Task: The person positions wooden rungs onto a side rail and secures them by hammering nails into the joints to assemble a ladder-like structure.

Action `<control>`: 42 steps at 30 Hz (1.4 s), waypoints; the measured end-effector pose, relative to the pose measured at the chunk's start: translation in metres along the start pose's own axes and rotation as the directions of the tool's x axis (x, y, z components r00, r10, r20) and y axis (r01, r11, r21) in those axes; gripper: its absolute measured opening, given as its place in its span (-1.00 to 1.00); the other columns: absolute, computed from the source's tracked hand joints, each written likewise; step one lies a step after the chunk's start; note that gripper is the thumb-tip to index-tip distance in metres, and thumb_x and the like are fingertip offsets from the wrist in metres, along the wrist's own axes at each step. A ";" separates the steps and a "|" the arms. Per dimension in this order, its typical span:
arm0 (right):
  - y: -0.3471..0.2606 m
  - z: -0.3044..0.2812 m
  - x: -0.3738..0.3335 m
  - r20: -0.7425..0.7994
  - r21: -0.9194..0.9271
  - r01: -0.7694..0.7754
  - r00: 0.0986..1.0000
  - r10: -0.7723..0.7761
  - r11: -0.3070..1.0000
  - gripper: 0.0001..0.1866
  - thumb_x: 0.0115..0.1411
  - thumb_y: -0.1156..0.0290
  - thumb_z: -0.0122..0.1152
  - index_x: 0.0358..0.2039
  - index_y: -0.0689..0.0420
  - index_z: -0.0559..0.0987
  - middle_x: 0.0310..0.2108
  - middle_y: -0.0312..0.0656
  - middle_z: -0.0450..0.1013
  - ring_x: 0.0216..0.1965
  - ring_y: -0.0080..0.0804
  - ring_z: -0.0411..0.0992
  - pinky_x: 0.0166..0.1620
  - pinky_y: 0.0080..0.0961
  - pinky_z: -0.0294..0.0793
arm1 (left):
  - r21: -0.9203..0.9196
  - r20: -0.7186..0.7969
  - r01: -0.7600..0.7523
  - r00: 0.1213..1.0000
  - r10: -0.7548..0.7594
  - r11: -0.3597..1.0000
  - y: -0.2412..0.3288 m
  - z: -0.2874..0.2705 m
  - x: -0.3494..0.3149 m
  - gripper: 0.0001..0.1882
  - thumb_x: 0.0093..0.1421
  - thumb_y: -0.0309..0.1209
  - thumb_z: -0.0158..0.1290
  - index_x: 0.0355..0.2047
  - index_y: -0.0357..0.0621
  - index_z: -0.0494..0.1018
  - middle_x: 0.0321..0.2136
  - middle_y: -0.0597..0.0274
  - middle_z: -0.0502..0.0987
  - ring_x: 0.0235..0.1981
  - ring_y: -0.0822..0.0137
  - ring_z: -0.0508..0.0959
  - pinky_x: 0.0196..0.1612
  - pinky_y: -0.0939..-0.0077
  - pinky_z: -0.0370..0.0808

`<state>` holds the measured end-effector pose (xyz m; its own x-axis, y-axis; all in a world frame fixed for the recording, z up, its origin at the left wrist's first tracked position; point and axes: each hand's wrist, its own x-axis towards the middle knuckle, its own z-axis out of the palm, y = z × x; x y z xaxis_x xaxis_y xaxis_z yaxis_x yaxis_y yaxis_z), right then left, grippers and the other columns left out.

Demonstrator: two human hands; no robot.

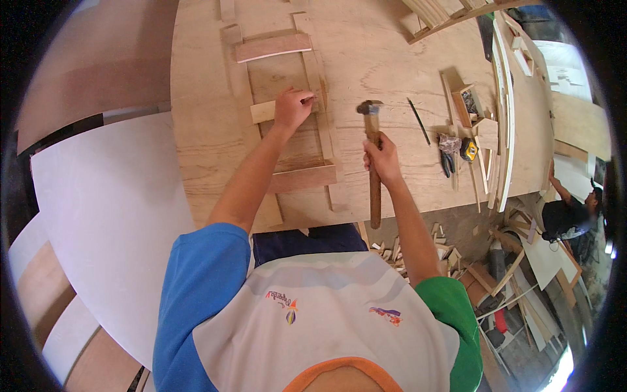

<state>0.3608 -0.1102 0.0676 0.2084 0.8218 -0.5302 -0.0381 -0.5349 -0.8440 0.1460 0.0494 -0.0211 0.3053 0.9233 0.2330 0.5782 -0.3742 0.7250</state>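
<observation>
My right hand (383, 157) grips the wooden handle of a hammer (372, 157), whose metal head is raised above the plywood table (379, 59). My left hand (292, 108) pinches a small nail (312, 98) upright on the middle cross slat (264, 111) of a ladder-like wooden frame (287, 111) lying flat on the table. The hammer head hangs a little to the right of the nail. Two other cross slats lie across the frame, one farther away (273, 47) and one nearer to me (304, 178).
Right of the hammer lie a dark pencil (418, 121), pliers (447, 157), a yellow tape measure (467, 150) and a small wooden box (467, 101). Long strips lie along the table's right edge. Offcuts litter the floor. Another person (568, 212) crouches at far right. White panels lean at left.
</observation>
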 end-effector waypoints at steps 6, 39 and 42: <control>-0.003 0.045 0.025 0.123 -0.133 0.183 0.978 -0.167 0.974 -0.70 0.25 0.37 0.14 -0.14 0.35 0.39 -0.63 -0.20 0.36 -0.72 -0.50 0.37 -0.67 -0.47 0.38 | 0.040 -0.048 -0.149 0.987 0.151 0.988 -0.005 0.003 0.002 -0.88 -0.07 -0.39 0.23 -0.47 -0.07 0.64 -0.58 0.15 0.57 -0.49 0.09 0.50 -0.32 0.27 0.46; -0.007 0.078 0.034 0.041 -0.344 0.294 0.954 -0.299 0.892 -0.81 0.23 0.41 0.12 -0.31 0.30 0.42 -0.73 -0.24 0.34 -0.77 -0.55 0.32 -0.69 -0.51 0.33 | 0.047 -0.067 -0.109 0.991 0.112 0.993 -0.010 0.007 -0.001 -0.90 -0.10 -0.39 0.24 -0.50 0.02 0.67 -0.62 0.21 0.56 -0.47 0.14 0.52 -0.32 0.26 0.48; -0.019 0.080 0.030 0.028 -0.320 0.252 0.966 -0.257 0.913 -0.81 0.23 0.42 0.12 -0.29 0.31 0.42 -0.74 -0.25 0.33 -0.76 -0.56 0.33 -0.69 -0.53 0.33 | 0.010 -0.059 -0.078 0.995 0.078 0.997 -0.010 0.006 0.000 -0.91 -0.09 -0.38 0.24 -0.51 0.01 0.66 -0.61 0.21 0.57 -0.47 0.14 0.52 -0.31 0.26 0.48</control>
<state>0.2892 -0.0594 0.0616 0.1837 0.9368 -0.2977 0.3301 -0.3441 -0.8790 0.1444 0.0523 -0.0322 0.3046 0.8948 0.3264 0.5600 -0.4455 0.6985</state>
